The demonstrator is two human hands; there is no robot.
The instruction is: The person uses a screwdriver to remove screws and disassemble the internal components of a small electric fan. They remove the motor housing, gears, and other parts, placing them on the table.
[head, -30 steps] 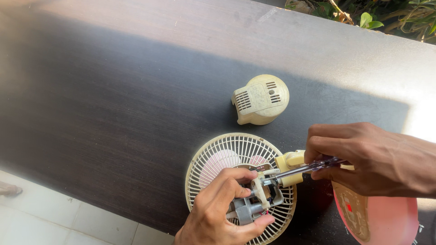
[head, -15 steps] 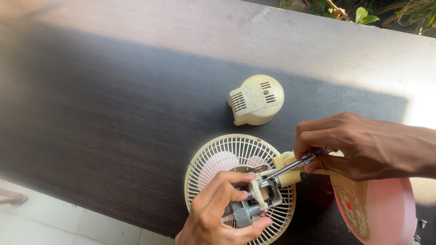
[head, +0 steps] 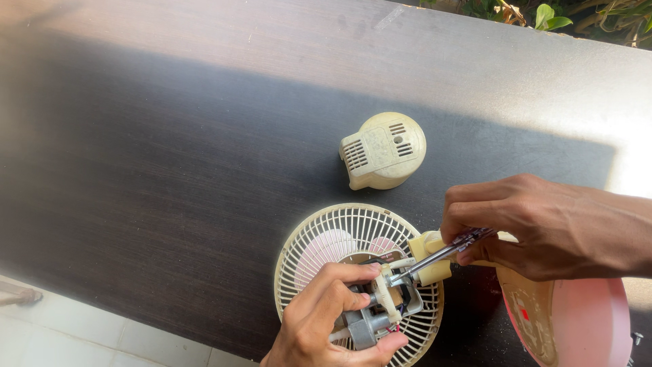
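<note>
Left hand (head: pixel 333 316): nearest the camera, fingers clamped around the grey fan motor (head: pixel 367 319), thumb under it; grip unchanged from half a second ago.

Fan motor: sits exposed on the back of the cream fan guard (head: pixel 319 241), which lies face down at the near edge of the dark worktop (head: pixel 170 170); pink blades show through the grille.

Screwdriver (head: pixel 441 253): slim metal shaft, tip at the cream bracket on the motor, slanting up to the right; angle much as before.

Right hand (head: pixel 536 224): fingers closed on the screwdriver's handle end, just above the cream neck joint; it has shifted slightly left since a second ago.

Pink fan base (head: pixel 584 326): tilted, at the right edge, beneath the right wrist.

Cream motor cover (head: pixel 382 151): vented, lying apart farther back on the worktop, same place as earlier.
</note>
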